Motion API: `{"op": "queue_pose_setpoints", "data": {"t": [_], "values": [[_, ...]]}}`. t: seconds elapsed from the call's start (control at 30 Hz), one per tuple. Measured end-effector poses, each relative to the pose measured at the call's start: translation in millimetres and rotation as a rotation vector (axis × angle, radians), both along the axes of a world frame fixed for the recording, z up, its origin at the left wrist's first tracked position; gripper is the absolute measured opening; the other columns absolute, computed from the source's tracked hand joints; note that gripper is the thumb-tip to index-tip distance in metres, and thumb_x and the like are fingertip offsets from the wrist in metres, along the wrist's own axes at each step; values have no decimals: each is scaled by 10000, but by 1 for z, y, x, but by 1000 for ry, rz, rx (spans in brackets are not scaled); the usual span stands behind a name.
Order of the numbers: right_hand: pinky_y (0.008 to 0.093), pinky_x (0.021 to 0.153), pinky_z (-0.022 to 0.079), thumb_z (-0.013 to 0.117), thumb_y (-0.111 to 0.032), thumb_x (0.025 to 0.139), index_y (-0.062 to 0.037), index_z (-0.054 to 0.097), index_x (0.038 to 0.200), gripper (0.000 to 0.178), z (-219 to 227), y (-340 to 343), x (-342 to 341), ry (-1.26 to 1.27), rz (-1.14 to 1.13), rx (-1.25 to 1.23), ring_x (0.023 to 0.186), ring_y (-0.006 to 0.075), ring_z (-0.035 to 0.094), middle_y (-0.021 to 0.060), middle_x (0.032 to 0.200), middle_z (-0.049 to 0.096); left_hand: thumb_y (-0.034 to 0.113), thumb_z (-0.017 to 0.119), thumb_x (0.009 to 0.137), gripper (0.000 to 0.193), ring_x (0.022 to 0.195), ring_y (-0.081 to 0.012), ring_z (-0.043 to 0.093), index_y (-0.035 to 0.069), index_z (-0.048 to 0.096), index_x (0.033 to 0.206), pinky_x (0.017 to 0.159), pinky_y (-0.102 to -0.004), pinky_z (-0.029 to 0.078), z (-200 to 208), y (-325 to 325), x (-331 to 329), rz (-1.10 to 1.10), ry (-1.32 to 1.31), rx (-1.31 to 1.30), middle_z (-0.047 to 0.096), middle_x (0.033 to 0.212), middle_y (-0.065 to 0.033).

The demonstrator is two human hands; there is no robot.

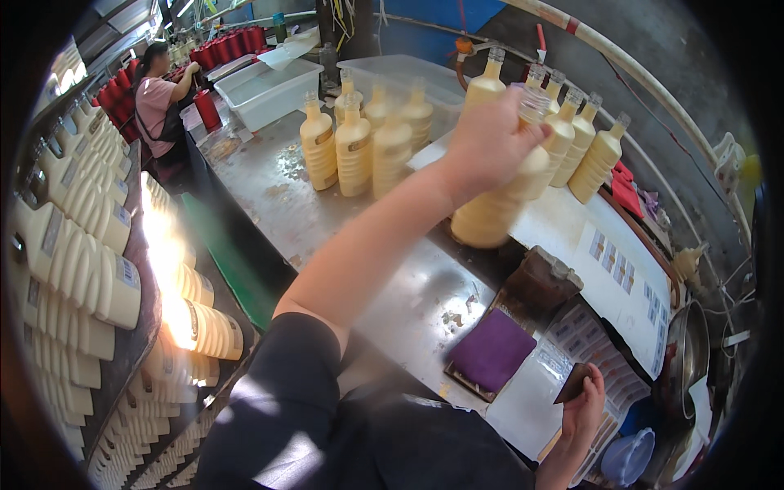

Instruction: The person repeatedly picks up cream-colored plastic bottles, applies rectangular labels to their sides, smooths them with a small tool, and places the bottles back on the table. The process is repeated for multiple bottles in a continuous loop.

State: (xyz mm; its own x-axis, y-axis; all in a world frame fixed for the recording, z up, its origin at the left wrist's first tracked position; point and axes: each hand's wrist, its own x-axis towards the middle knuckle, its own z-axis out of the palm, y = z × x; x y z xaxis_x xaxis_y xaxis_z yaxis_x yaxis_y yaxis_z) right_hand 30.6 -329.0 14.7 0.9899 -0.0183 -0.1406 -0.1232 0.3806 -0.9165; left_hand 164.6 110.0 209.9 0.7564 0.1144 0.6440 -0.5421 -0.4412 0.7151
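Dark cloth of the sleeve [298,371] lies nearest, its bare forearm stretching over the metal table [433,278] to the left hand [488,139], which is clamped around the neck of a cream-yellow bottle [494,212]. That bottle hangs tilted below the hand, its lower body blurred, so I cannot tell whether the base touches anything. It looks stiff and probably glassy under its pale coat, so I would judge it moderately light if empty, yet breakable if knocked. The clear, narrow neck seems the surest hold; the smooth, rounded body might slip, and the ridges would give fingers some help. Similar bottles [600,159] stand close beyond and right of that hand, with more standing bottles [353,151] to its left. Nearer the body and well apart, the right hand [584,404] has its fingers together on the edge of a small brown flat piece [572,384], likely thin and light, best pinched by its rim. Just left of this hand lies a purple pad [492,349], with a brown block [545,278] beyond the pad and printed sheets [611,261] farther out.
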Motion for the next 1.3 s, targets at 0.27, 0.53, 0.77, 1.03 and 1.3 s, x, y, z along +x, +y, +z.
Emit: {"op": "queue_pose_setpoints", "data": {"t": [0.27,0.53,0.77,1.03,1.3], "values": [[213,574,479,614,-49,896,-14,525,1460,572,60,84,3,-124,164,-493,677,40,571,125,1294,680,213,569,1061,357,968,-116,630,8,549,1353,877,-286,509,-51,-102,-23,-718,718,-250,701,1050,-46],[283,765,566,788,-210,847,56,511,1448,714,44,120,21,-44,156,-782,903,148,713,143,1101,749,258,677,940,797,1338,-379,524,0,297,1591,1130,-431,430,-154,-125,-61,-283,527,-82,470,1476,-282],[302,814,582,731,-124,877,95,463,1468,685,19,122,18,27,110,-572,964,174,719,166,1092,745,203,741,883,1051,1420,-321,475,106,54,1673,1161,-402,414,-188,-124,-88,-376,653,-225,395,1583,-257],[282,901,525,665,-100,988,87,352,1537,659,6,108,19,-32,127,-497,986,148,657,139,1137,688,375,764,888,1045,1381,-427,517,115,100,1651,1135,-432,432,-189,-127,-94,-349,697,-250,475,1519,-288],[346,995,519,623,-176,1044,75,370,1525,599,0,111,16,-123,95,-446,1131,223,666,208,1302,653,345,731,911,984,1373,-423,529,90,134,1651,1127,-440,437,-218,-131,-117,-345,594,-225,496,1502,-295]]}}
